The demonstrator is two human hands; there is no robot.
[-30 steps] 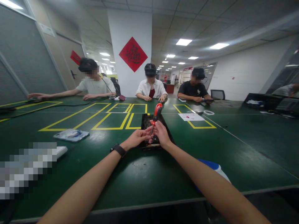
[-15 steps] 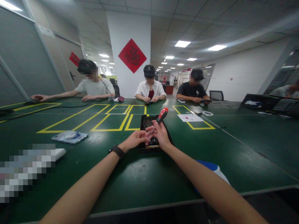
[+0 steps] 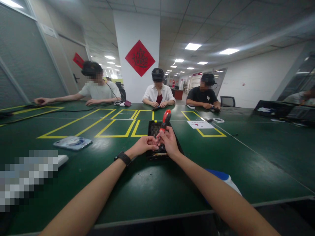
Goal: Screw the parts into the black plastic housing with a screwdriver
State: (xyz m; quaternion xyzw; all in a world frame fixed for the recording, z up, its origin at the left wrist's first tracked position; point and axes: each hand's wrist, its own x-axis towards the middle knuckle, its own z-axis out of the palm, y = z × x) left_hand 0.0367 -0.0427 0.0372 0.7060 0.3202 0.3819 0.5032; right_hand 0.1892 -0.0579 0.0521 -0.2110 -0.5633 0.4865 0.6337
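In the head view, a black tray [image 3: 157,157] sits on the green table [image 3: 145,190], dark parts inside it too small to tell. Above it, the right hand [image 3: 170,141] is closed around the screwdriver [image 3: 165,120], handle up, shaft slanting down-left. The left hand [image 3: 145,144] has fingers bent narrow at the shaft's lower end; whether they grip it, I cannot tell. Both forearms reach forward, converging over the tray.

A red poster [image 3: 140,58] hangs on a pillar [image 3: 136,26].
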